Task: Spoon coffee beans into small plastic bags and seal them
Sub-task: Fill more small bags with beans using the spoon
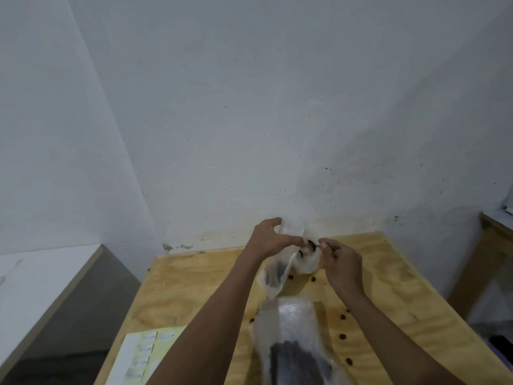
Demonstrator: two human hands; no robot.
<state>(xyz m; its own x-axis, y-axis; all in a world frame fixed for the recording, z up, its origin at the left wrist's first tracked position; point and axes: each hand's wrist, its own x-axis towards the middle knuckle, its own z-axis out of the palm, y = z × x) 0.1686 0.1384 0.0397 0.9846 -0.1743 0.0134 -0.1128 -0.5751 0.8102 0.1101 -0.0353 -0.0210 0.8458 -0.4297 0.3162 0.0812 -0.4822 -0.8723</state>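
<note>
Left hand [268, 237]: grips mouth of small clear plastic bag [301, 257], held open.
Right hand [340, 263]: pinches spoon [315, 245], tipping dark coffee beans [302, 252] in.
Progress: filling underway; sealing pending; stray beans on plywood table [194, 287].

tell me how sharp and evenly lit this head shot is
Head view: soft throughout, no harsh glare; wide-angle lens bends the wall and table edges; the near big bag is smeared; left hand, right hand and small bag are blurred; label sheet is unreadable.
</note>
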